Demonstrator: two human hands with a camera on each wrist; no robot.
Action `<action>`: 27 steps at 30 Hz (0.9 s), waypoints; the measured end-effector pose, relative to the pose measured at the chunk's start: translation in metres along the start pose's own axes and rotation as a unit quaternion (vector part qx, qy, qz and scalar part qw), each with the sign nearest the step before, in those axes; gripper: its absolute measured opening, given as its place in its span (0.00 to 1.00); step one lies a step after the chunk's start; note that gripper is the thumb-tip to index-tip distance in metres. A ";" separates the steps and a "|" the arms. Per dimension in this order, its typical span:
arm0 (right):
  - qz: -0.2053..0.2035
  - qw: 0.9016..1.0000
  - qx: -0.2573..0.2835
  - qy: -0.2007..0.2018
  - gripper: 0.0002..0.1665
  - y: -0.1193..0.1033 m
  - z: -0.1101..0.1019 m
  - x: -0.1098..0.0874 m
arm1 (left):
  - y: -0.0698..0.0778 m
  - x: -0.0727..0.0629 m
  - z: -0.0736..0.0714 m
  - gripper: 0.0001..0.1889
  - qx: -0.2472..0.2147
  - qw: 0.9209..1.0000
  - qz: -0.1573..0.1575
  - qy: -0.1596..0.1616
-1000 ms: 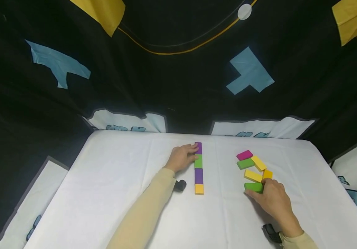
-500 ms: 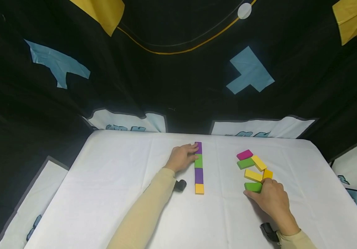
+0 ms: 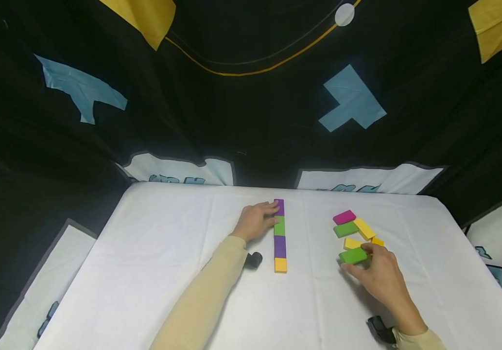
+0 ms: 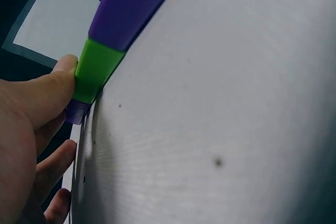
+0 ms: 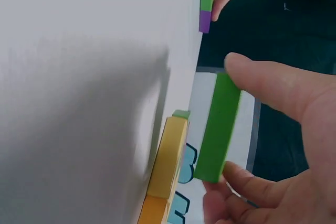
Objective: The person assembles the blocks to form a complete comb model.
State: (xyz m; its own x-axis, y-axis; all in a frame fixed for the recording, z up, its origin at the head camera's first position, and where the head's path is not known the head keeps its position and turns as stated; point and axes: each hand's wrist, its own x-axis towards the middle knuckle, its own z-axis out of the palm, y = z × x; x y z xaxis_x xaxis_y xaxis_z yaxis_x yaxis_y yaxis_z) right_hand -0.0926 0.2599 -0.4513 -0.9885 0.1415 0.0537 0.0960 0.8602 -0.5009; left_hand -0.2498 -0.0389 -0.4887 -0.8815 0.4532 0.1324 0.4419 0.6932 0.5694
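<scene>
A row of blocks runs away from me on the table: a yellow block [image 3: 280, 265], a purple block [image 3: 279, 247], a green block [image 3: 279, 226] and, at the far end, another purple block [image 3: 279, 207]. My left hand [image 3: 256, 221] rests against the row's left side, its thumb [image 4: 58, 85] touching the green block and its fingertips on the far purple one. My right hand [image 3: 382, 274] holds a second green block [image 3: 353, 255] between thumb and fingers. The right wrist view shows this block [image 5: 218, 129] raised off the table, pinched at both ends.
Beyond the right hand lie a magenta block [image 3: 344, 218], a green block [image 3: 346, 229] and several yellow ones, one long yellow block [image 3: 364, 229] among them. White cloth covers the table [image 3: 181, 228]. A dark curtain [image 3: 251, 126] hangs behind its far edge.
The right hand has lifted the green block off the table, tilting it and moving it slightly away from me, over the yellow blocks. The left hand stays at the row.
</scene>
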 end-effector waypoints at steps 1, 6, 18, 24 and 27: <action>-0.007 1.000 0.006 0.004 0.46 0.000 0.000 0.000 | 0.000 0.000 0.000 0.23 0.001 1.000 -0.001 0.000; -0.034 0.999 0.030 0.018 0.44 -0.004 0.000 -0.002 | 0.000 0.000 0.000 0.23 0.002 1.000 -0.003 -0.002; -0.090 0.994 0.052 0.021 0.41 -0.015 0.010 -0.008 | 0.000 0.000 0.000 0.23 0.004 1.000 -0.007 -0.007; -0.125 0.991 0.051 0.028 0.39 -0.020 0.018 -0.010 | 0.001 0.000 -0.001 0.23 0.004 1.000 -0.008 -0.007; -0.130 0.990 0.051 0.024 0.37 -0.023 0.023 -0.011 | 0.000 0.000 0.000 0.23 0.003 1.000 -0.008 -0.007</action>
State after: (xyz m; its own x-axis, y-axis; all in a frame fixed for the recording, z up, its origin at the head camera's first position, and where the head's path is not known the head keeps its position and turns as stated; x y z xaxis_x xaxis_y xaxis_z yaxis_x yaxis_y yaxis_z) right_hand -0.0862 0.2276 -0.4603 -0.9711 -0.0531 0.2329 -0.1764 0.8168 -0.5493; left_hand -0.2498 -0.0387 -0.4881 -0.8858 0.4505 0.1115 0.4291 0.7037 0.5663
